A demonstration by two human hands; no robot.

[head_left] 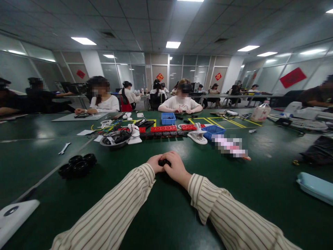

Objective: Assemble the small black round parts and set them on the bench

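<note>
Head view: left hand (pixel 155 163) and right hand (pixel 177 169) pressed together on green table (pixel 166 215), fingers curled, both clamped round small black part (pixel 164 162) between them. Black rings (pixel 78 166) lie well apart, leftward.

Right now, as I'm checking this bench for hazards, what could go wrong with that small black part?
The small black part sits pinched between left hand and right hand; if it slips, it may be hard to spot on the dark green table. A left sleeve sweep could knock the black round parts.
</note>
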